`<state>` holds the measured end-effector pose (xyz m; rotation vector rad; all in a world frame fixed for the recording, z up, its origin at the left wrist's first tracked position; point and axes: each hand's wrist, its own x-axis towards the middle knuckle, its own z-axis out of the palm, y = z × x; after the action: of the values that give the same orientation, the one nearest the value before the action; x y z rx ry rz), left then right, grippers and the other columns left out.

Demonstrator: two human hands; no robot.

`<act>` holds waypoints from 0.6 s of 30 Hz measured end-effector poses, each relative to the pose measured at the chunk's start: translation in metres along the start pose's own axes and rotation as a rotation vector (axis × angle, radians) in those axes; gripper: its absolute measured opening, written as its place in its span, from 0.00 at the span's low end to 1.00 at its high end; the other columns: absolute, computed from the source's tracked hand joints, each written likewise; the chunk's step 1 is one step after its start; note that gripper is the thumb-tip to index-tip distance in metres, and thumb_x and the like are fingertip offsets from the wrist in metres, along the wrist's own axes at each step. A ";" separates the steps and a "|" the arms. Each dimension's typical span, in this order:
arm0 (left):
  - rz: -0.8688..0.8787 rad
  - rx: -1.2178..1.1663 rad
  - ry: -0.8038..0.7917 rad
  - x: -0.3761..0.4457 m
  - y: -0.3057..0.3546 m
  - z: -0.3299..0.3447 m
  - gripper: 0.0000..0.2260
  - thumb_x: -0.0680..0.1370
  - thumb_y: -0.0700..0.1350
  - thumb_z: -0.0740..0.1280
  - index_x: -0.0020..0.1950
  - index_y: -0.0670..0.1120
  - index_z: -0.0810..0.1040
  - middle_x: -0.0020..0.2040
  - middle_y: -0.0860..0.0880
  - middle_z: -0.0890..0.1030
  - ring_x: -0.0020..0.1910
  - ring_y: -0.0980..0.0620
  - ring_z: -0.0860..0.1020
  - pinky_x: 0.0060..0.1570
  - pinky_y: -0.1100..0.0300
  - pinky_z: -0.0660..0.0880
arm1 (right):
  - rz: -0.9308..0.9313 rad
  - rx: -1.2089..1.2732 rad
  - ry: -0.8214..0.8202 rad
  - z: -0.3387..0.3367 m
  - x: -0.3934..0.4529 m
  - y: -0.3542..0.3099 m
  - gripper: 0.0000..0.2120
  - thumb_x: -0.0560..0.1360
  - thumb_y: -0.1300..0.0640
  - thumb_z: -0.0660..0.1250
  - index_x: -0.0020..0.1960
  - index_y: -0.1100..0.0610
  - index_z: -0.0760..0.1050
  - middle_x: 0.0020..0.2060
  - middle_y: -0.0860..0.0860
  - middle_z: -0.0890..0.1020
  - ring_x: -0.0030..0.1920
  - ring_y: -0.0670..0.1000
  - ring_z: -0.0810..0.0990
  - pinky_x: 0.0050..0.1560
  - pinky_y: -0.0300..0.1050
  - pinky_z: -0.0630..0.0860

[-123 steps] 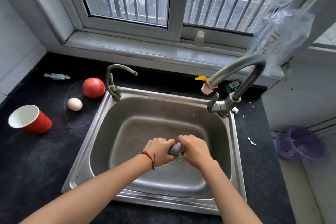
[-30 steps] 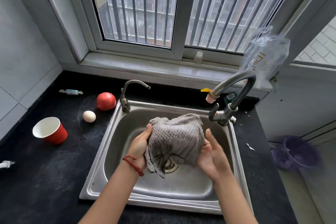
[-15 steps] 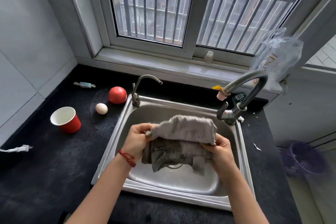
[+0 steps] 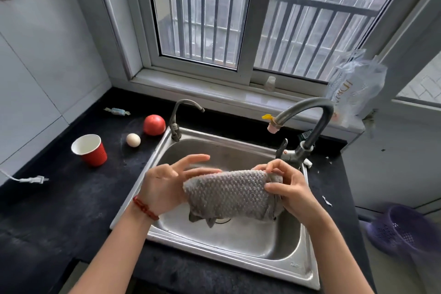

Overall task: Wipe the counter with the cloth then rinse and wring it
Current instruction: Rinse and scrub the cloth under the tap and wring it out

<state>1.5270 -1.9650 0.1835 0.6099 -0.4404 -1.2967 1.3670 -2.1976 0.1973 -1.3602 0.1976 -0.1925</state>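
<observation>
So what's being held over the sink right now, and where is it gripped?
The grey waffle-textured cloth: the right hand pinches its right end; the left hand supports the left end, fingers spread.

The cloth (image 4: 230,194) hides the drain; the purple basket (image 4: 405,234) is blurred.

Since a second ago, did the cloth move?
Yes. The grey cloth was bunched upright and hung over the sink drain; now it lies stretched sideways, pinched by the right hand, while the left hand has opened.
</observation>
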 end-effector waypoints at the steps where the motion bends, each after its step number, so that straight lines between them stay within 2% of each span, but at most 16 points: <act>1: -0.042 0.022 0.012 0.002 -0.002 0.001 0.30 0.66 0.48 0.66 0.67 0.41 0.69 0.61 0.35 0.77 0.56 0.38 0.77 0.54 0.44 0.73 | -0.006 -0.006 -0.044 -0.001 0.000 -0.004 0.12 0.61 0.69 0.68 0.38 0.53 0.75 0.45 0.54 0.84 0.46 0.52 0.80 0.44 0.41 0.77; 4: -0.240 0.346 0.092 0.018 -0.018 0.019 0.35 0.64 0.64 0.71 0.64 0.45 0.74 0.56 0.39 0.79 0.49 0.43 0.76 0.48 0.50 0.73 | 0.030 -0.016 -0.204 0.003 0.005 -0.016 0.13 0.62 0.71 0.68 0.40 0.54 0.76 0.44 0.55 0.84 0.45 0.53 0.81 0.46 0.42 0.78; 6: -0.300 0.527 0.083 0.029 -0.033 0.034 0.32 0.62 0.62 0.74 0.58 0.44 0.78 0.52 0.43 0.80 0.49 0.45 0.77 0.49 0.54 0.73 | 0.064 -0.032 -0.289 0.012 0.008 -0.022 0.14 0.64 0.72 0.67 0.42 0.55 0.76 0.43 0.57 0.85 0.45 0.55 0.82 0.48 0.45 0.79; 8: -0.315 0.612 0.083 0.034 -0.042 0.047 0.22 0.62 0.57 0.76 0.50 0.46 0.80 0.45 0.51 0.84 0.44 0.54 0.81 0.45 0.63 0.77 | 0.065 -0.089 -0.273 0.018 0.011 -0.024 0.12 0.65 0.71 0.67 0.44 0.57 0.75 0.44 0.57 0.85 0.44 0.54 0.82 0.47 0.44 0.79; 10: -0.266 0.595 0.138 0.036 -0.049 0.052 0.08 0.67 0.48 0.74 0.43 0.47 0.81 0.38 0.53 0.85 0.37 0.58 0.82 0.38 0.67 0.77 | 0.070 -0.018 -0.115 0.020 0.013 -0.018 0.11 0.68 0.62 0.69 0.50 0.59 0.75 0.47 0.57 0.85 0.43 0.52 0.83 0.46 0.45 0.79; 11: -0.216 0.547 0.191 0.036 -0.051 0.054 0.04 0.70 0.44 0.72 0.42 0.46 0.81 0.36 0.53 0.85 0.35 0.58 0.82 0.36 0.67 0.77 | 0.126 0.111 -0.016 0.019 0.014 -0.010 0.16 0.70 0.54 0.68 0.55 0.60 0.74 0.49 0.58 0.84 0.46 0.53 0.83 0.50 0.49 0.79; 13: -0.129 0.374 0.316 0.037 -0.054 0.055 0.04 0.71 0.43 0.70 0.42 0.43 0.80 0.35 0.49 0.85 0.33 0.55 0.83 0.33 0.65 0.79 | 0.341 0.420 0.122 0.017 0.010 0.011 0.33 0.70 0.38 0.60 0.63 0.63 0.71 0.56 0.62 0.80 0.57 0.60 0.79 0.63 0.58 0.72; 14: -0.103 0.299 0.385 0.038 -0.056 0.055 0.05 0.70 0.43 0.69 0.43 0.41 0.80 0.35 0.48 0.86 0.33 0.54 0.83 0.33 0.63 0.80 | 0.423 0.509 0.122 0.019 0.003 0.021 0.39 0.69 0.33 0.55 0.64 0.64 0.71 0.59 0.63 0.78 0.61 0.63 0.76 0.66 0.60 0.69; 16: -0.080 0.282 0.540 0.041 -0.063 0.052 0.06 0.73 0.43 0.67 0.44 0.41 0.80 0.36 0.46 0.86 0.34 0.51 0.84 0.35 0.61 0.81 | 0.495 0.524 0.014 0.025 -0.009 0.039 0.43 0.68 0.29 0.50 0.61 0.64 0.75 0.60 0.63 0.78 0.62 0.62 0.75 0.62 0.55 0.73; 17: -0.069 0.340 0.620 0.042 -0.066 0.051 0.06 0.74 0.44 0.66 0.44 0.41 0.80 0.38 0.46 0.86 0.36 0.51 0.84 0.37 0.60 0.81 | 0.498 0.477 -0.039 0.029 -0.013 0.045 0.40 0.69 0.30 0.51 0.61 0.62 0.76 0.59 0.61 0.79 0.61 0.60 0.77 0.59 0.52 0.76; 18: -0.049 0.413 0.690 0.044 -0.069 0.050 0.07 0.75 0.45 0.66 0.45 0.42 0.79 0.39 0.46 0.85 0.38 0.50 0.83 0.41 0.59 0.81 | 0.490 0.401 -0.047 0.035 -0.014 0.046 0.34 0.71 0.33 0.56 0.61 0.59 0.76 0.58 0.60 0.80 0.60 0.59 0.78 0.57 0.50 0.77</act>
<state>1.4545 -2.0262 0.1759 1.3624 -0.1132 -0.9612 1.3628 -2.1518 0.1591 -0.8847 0.4220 0.2036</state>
